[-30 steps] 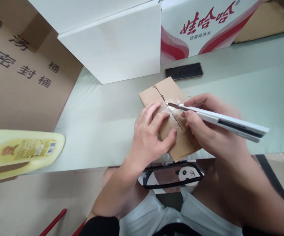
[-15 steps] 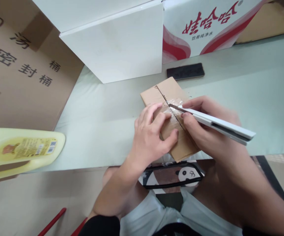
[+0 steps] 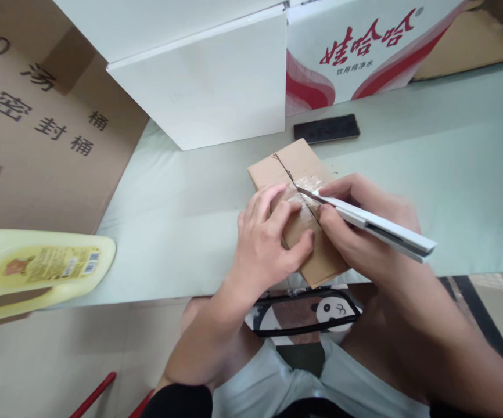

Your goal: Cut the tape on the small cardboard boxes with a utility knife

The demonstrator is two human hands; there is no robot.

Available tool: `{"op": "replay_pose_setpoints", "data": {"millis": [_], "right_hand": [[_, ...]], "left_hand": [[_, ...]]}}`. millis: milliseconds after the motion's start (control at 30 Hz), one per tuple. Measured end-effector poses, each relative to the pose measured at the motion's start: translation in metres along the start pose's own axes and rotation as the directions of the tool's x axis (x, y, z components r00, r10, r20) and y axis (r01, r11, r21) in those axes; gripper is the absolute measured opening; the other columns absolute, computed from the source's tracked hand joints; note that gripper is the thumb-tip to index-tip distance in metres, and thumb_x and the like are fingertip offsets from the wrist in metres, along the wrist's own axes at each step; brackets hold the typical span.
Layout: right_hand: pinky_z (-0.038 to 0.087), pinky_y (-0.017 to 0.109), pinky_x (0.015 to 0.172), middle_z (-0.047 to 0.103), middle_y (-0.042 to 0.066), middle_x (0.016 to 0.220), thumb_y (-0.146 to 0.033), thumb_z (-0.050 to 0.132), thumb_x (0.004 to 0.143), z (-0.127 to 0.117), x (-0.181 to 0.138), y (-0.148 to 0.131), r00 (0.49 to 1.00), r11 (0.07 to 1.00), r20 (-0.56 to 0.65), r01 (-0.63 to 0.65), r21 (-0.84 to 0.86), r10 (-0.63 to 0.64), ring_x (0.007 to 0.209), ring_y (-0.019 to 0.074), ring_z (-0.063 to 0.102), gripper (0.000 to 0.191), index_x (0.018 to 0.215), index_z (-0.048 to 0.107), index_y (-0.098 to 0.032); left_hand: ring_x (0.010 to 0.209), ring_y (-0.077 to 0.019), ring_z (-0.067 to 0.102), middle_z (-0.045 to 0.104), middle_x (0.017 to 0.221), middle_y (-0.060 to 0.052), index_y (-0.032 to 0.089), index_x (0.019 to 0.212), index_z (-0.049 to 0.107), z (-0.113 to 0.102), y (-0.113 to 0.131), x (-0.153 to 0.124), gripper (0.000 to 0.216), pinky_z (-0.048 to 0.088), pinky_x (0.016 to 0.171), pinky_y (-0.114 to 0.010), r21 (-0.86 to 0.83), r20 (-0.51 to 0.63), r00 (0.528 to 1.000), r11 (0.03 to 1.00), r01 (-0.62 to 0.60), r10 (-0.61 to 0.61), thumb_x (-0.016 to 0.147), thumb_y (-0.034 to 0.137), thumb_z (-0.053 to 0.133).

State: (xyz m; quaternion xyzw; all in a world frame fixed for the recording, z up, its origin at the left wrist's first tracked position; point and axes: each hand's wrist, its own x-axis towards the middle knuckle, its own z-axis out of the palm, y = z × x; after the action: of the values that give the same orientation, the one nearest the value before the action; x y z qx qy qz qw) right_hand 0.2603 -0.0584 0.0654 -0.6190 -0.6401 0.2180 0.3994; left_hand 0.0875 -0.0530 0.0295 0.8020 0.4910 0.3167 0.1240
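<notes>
A small flat cardboard box [image 3: 326, 255] lies tilted near the front edge of the table, with a dark line running along its top and a shiny patch of clear tape [image 3: 309, 184] in the middle. My left hand [image 3: 269, 235] holds the box from its left side, fingers bent and thumb resting on the top. In my right hand [image 3: 360, 223] is a white utility knife [image 3: 377, 229], gripped between thumb and fingers. Its blade tip meets the dark line beside the tape. The knife's back end points to the lower right.
Behind the box lies a black phone [image 3: 326, 129]. White cartons [image 3: 208, 87], one with red lettering [image 3: 369, 43], stand at the back. A large brown carton [image 3: 55, 174] and a pale yellow bottle [image 3: 72, 273] are on the left. A panda-print bag [image 3: 304, 313] sits below the table edge.
My right hand and the utility knife have shifted slightly left, and the knife's back end is a little lower. My left hand stays on the box.
</notes>
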Motion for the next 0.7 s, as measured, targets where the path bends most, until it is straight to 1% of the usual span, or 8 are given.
{"op": "replay_pose_setpoints", "data": {"millis": [267,400,533,700], "right_hand": [[0.047,0.027,0.056,0.076,0.000,0.082,-0.027,0.066,0.083,0.0020,0.0003,0.0007,1.000,1.000,-0.004,0.002,-0.019,-0.002,0.062,0.0150,0.065,0.009,0.091,0.069,-0.026],[0.045,0.028,0.054,0.074,0.000,0.079,-0.025,0.065,0.083,-0.0002,-0.0004,0.0000,1.000,1.000,0.003,0.010,-0.012,-0.010,0.059,0.0151,0.063,0.005,0.088,0.066,-0.026],[0.044,0.028,0.054,0.072,-0.001,0.075,-0.022,0.065,0.081,-0.0008,0.0002,-0.0003,1.000,1.000,0.011,0.008,0.003,-0.008,0.057,0.0143,0.062,0.008,0.087,0.064,-0.026],[0.047,0.026,0.057,0.075,-0.001,0.079,-0.022,0.064,0.081,0.0005,0.0007,0.0002,0.999,0.998,0.011,0.042,-0.042,-0.041,0.060,0.0140,0.065,0.011,0.091,0.067,-0.026]], "left_hand": [[0.140,-0.0343,0.054,0.060,0.145,-0.015,0.022,0.114,0.064,0.0013,-0.0007,-0.0004,0.030,0.042,0.118,-0.056,-0.004,-0.015,1.000,1.000,-0.012,0.012,0.091,0.041,0.064],[0.140,-0.0337,0.053,0.060,0.146,-0.015,0.023,0.115,0.064,0.0012,-0.0012,-0.0004,0.031,0.042,0.118,-0.056,-0.002,-0.011,1.000,1.000,-0.012,0.012,0.092,0.044,0.063],[0.141,-0.0336,0.052,0.059,0.146,-0.014,0.023,0.116,0.064,0.0007,-0.0010,-0.0002,0.031,0.041,0.119,-0.056,-0.002,-0.005,1.000,1.000,-0.008,0.008,0.092,0.043,0.063],[0.142,-0.0343,0.052,0.059,0.147,-0.014,0.022,0.117,0.064,0.0001,-0.0009,-0.0001,0.031,0.041,0.118,-0.055,-0.007,0.003,1.000,1.000,-0.011,0.011,0.092,0.042,0.063]]}}
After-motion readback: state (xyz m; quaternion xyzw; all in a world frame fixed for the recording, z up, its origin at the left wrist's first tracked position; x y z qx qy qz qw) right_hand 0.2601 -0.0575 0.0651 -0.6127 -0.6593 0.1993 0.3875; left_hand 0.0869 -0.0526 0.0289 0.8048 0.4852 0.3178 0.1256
